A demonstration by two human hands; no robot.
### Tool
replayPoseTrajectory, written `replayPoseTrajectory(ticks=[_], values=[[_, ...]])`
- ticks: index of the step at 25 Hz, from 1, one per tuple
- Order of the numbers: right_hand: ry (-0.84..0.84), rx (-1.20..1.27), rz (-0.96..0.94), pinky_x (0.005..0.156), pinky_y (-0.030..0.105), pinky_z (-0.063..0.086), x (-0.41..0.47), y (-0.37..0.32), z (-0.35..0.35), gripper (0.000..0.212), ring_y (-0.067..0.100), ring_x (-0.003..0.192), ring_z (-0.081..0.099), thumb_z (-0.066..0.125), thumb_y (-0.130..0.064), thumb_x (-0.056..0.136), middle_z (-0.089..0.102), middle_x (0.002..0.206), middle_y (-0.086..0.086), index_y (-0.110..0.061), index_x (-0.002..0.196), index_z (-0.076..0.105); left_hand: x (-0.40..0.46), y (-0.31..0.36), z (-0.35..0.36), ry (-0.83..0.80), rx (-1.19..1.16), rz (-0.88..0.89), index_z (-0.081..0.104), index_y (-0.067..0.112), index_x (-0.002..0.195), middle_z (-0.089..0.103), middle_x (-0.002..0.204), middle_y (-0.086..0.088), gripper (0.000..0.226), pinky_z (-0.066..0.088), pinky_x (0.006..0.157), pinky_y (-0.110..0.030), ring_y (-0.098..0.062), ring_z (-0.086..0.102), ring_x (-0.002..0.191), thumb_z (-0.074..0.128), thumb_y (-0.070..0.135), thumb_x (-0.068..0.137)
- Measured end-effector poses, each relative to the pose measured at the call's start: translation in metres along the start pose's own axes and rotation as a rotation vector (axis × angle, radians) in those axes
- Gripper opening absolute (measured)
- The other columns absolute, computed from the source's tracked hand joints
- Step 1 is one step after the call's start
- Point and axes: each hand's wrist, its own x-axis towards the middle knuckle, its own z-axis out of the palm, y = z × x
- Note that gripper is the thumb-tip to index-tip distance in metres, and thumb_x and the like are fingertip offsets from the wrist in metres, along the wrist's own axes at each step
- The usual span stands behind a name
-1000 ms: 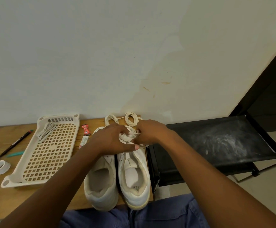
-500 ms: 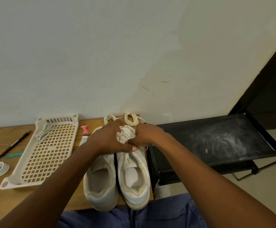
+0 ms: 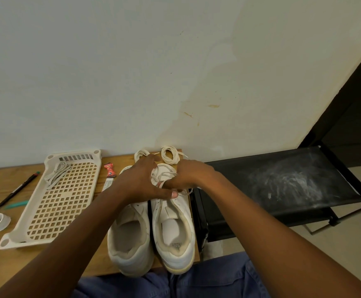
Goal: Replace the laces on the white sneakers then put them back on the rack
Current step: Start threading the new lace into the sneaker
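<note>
Midway at best: both hands (image 3: 166, 181) pinching lace (image 3: 164, 175) on right sneaker (image 3: 172, 222) (left sneaker (image 3: 130, 233) laceless), rack (image 3: 282, 186) waiting.

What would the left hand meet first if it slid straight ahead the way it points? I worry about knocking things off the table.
Probably the coiled lace just beyond the left hand, then the wall. Depth is hard to judge here.
</note>
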Motion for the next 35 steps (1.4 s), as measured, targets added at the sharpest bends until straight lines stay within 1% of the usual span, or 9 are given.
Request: replayPoseTrajectory(ticks=[4,8,12,16,19,22,25,30,35], values=[[-0.014,0.109,-0.054,0.077,0.033,0.053,0.007,-0.001,0.003,0.024,0.027,0.093,0.068,0.065,-0.027,0.09,0.071,0.102,0.012,-0.008,0.103,0.069,-0.003,0.004,0.0,0.009,0.006,0.033,0.032,0.033,0.153,0.042,0.154,0.008,0.107,0.04,0.097,-0.029,-0.014,0.045,0.135,0.085,0.064,0.066],[0.068,0.283,-0.064,0.068,0.035,0.044,0.0,-0.002,-0.006,0.022,0.03,0.077,0.065,0.059,-0.022,0.091,0.068,0.084,0.014,-0.003,0.084,0.066,-0.003,0.003,-0.001,-0.02,0.078,-0.041,0.033,0.036,0.151,0.034,0.156,0.002,0.106,0.044,0.103,-0.038,-0.022,0.045,0.136,0.082,0.071,0.063],[0.4,0.805,-0.178,0.052,0.023,0.037,-0.032,-0.007,-0.046,0.031,0.007,0.044,0.04,0.058,-0.02,0.096,0.051,0.056,0.0,-0.011,0.066,0.063,-0.004,0.005,0.0,-0.039,0.105,-0.083,0.034,0.041,0.15,0.027,0.159,-0.003,0.105,0.048,0.105,-0.044,-0.029,0.045,0.138,0.083,0.071,0.061],[0.699,1.181,-0.295,0.046,0.018,0.036,-0.051,-0.006,-0.071,0.037,0.003,0.044,0.041,0.059,-0.018,0.099,0.05,0.05,-0.008,-0.011,0.063,0.058,-0.001,0.005,-0.001,-0.07,0.125,-0.104,0.032,0.04,0.151,0.024,0.161,-0.003,0.104,0.048,0.106,-0.045,-0.031,0.042,0.141,0.082,0.069,0.065],[0.653,0.814,-0.17,0.053,0.025,0.036,-0.038,0.013,-0.065,0.035,0.006,0.046,0.042,0.064,-0.025,0.093,0.05,0.053,-0.005,-0.012,0.061,0.057,-0.002,-0.001,-0.003,-0.017,0.075,-0.064,0.04,0.035,0.148,0.04,0.155,0.0,0.086,0.047,0.103,-0.039,-0.024,0.047,0.136,0.079,0.061,0.076],[0.238,0.159,0.105,0.062,0.03,0.045,-0.026,0.028,-0.054,0.026,0.015,0.06,0.056,0.068,-0.033,0.085,0.059,0.068,-0.001,-0.013,0.071,0.057,0.003,-0.012,-0.003,0.231,-0.055,-0.033,0.058,0.036,0.134,0.06,0.134,0.001,0.038,0.044,0.093,-0.03,-0.021,0.058,0.122,0.065,0.034,0.097],[0.09,-0.153,0.21,0.076,0.035,0.056,-0.031,0.023,-0.05,0.022,0.019,0.071,0.06,0.073,-0.028,0.083,0.06,0.081,0.002,-0.017,0.08,0.054,0.01,-0.014,0.003,0.321,0.02,0.09,0.07,0.037,0.124,0.057,0.13,0.003,0.031,0.051,0.094,-0.035,-0.019,0.06,0.115,0.057,0.022,0.1],[0.184,-0.13,0.15,0.075,0.035,0.053,-0.03,0.019,-0.05,0.024,0.019,0.075,0.059,0.07,-0.028,0.088,0.058,0.082,0.001,-0.019,0.078,0.05,0.019,-0.011,0.023,0.369,0.167,0.17,0.077,0.034,0.104,0.062,0.121,0.008,0.018,0.043,0.078,-0.025,-0.014,0.062,0.104,0.071,0.022,0.092],[0.319,0.042,0.044,0.084,0.036,0.058,-0.02,0.018,-0.044,0.02,0.023,0.094,0.068,0.07,-0.027,0.09,0.071,0.103,0.002,-0.018,0.108,0.07,0.023,-0.011,0.023,0.406,0.16,0.117,0.075,0.032,0.091,0.063,0.11,0.008,0.01,0.039,0.07,-0.024,-0.011,0.059,0.092,0.073,0.023,0.09]])
